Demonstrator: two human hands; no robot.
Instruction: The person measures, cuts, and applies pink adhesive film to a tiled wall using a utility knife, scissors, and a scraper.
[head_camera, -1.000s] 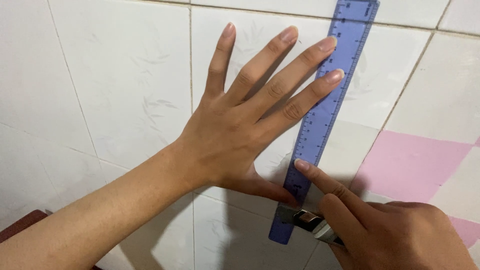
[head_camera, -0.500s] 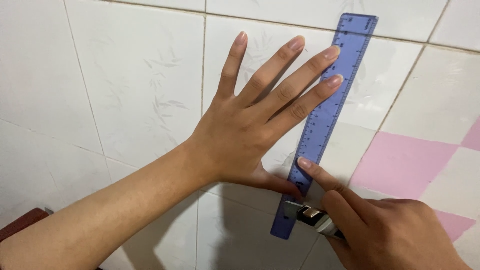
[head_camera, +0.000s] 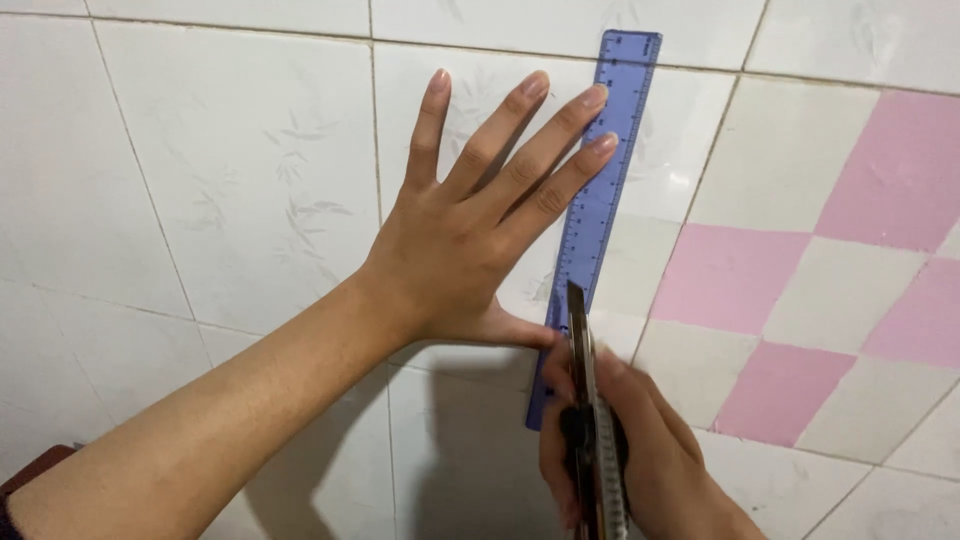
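A translucent blue ruler (head_camera: 600, 190) lies slanted against the white tiled surface (head_camera: 240, 180). My left hand (head_camera: 470, 230) is spread flat beside it, with fingertips and thumb pressing on the ruler's left edge. My right hand (head_camera: 640, 460) grips a utility knife (head_camera: 590, 420) with a dark and metal body. Its blade points up along the ruler's lower part. The knife's lower end is cut off by the frame's bottom edge.
A sheet with a pink and cream checker pattern (head_camera: 830, 270) covers the tiles at the right, starting just right of the ruler. A dark reddish object (head_camera: 35, 470) shows at the bottom left corner.
My right hand has turned, so the knife now stands upright with its blade against the ruler. The index finger no longer rests on the ruler. The view has shifted right, showing more checker pattern.
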